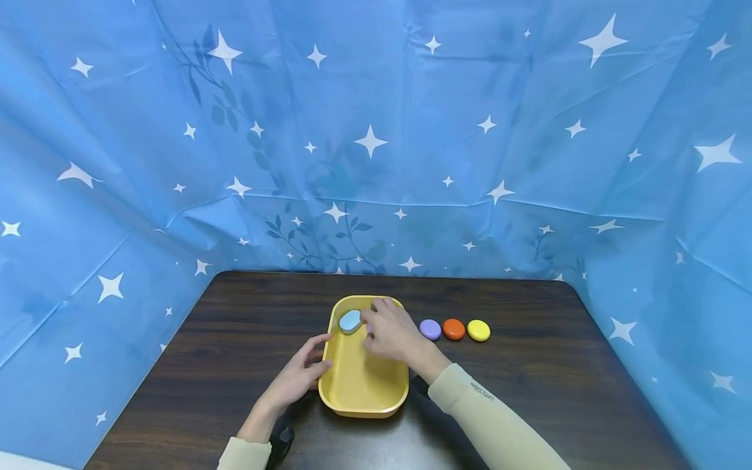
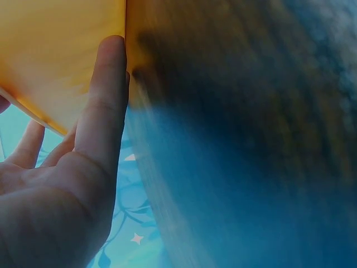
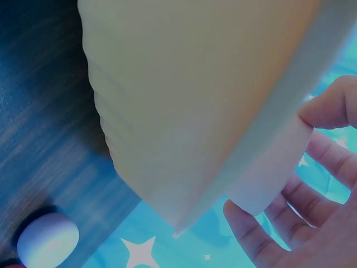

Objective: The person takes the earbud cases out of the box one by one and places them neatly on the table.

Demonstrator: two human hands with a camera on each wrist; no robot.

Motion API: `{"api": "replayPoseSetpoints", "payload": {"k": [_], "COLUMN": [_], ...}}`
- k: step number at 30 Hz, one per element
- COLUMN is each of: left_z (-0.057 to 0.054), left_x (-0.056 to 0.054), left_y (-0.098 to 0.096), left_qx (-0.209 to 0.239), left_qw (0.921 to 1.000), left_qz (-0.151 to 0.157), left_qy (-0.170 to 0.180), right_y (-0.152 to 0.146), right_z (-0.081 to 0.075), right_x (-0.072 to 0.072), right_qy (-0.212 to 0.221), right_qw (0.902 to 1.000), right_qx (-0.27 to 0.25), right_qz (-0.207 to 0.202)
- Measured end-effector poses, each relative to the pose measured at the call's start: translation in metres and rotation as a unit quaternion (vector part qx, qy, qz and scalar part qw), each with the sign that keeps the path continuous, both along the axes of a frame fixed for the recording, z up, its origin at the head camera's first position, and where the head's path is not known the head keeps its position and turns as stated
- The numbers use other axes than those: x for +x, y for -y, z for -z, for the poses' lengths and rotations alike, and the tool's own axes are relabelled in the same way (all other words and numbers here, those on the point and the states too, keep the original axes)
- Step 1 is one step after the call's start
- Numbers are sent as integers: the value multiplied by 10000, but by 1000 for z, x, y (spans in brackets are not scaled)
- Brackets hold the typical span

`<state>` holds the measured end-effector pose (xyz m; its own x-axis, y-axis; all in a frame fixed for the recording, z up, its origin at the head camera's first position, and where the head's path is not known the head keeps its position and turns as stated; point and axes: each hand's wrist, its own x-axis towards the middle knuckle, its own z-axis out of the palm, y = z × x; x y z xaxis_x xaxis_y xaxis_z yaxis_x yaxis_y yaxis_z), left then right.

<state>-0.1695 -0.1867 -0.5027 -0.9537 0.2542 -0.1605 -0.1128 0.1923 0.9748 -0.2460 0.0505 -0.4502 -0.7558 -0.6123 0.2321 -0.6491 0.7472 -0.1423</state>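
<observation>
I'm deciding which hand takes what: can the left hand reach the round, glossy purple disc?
Probably not easily: the left hand touches the left side of the yellow, rounded-rectangular, plastic-looking tray, while that tray and the right hand lie between it and the purple disc.

A person's L hand (image 1: 297, 377) reaches fwd, fingers spread, not curled; the R hand (image 1: 389, 331), slightly farther fwd & to its right, pinches w/ thumb & fingertips, R forearm (image 1: 499, 418) slanting back & outward behind it.
</observation>
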Motion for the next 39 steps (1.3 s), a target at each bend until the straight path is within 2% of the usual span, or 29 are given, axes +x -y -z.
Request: {"api": "replayPoseSetpoints", "payload": {"k": [12,21,27,39], "left_z": [3,3,2,2], "left_x": [-3,-2,-2,-2], "left_y": [1,2,1,1], "left_qx": [82,100,82,111], "left_qw": [10000,9999,9999,9999], "left_qz": [34,85,86,68], "left_qy": [-18,-18,-7,3], "right_y": [-9,-20,-29,-48], "right_z": [-12,-15,-13,-7], "right_x": [5,11,13,10], "right_qy": [39,35,-15,158], "right_qw": [9999,9997,9997,9985], "right_qx": [-62,-213,-202,-138], "right_qz": [85,100,146,511]}}
